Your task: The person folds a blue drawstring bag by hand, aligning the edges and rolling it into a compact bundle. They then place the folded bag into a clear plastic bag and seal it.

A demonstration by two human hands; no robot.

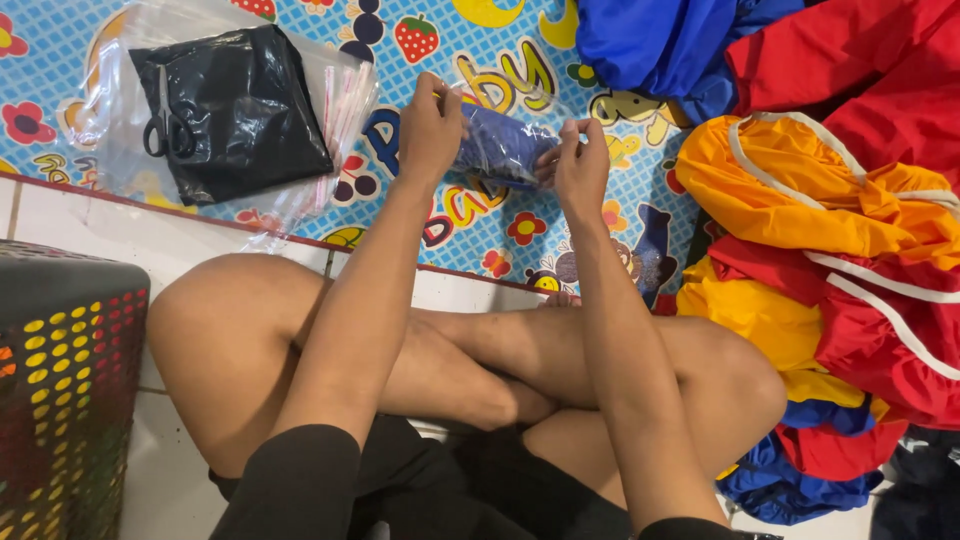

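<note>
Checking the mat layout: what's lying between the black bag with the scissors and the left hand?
In the head view, only clear plastic bags and bare patterned mat separate the black bag from the left hand.

Bright, even room light fills the scene with only soft shadows under the legs, white glare streaks the clear plastic bags point(330, 110) far left, and the hands look slightly soft while the near corners darken

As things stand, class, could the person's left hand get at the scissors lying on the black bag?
Probably yes, but not at once. The left hand is gripping the clear packet of blue cloth. The scissors lie uncovered further left, with only bare mat between.
</note>
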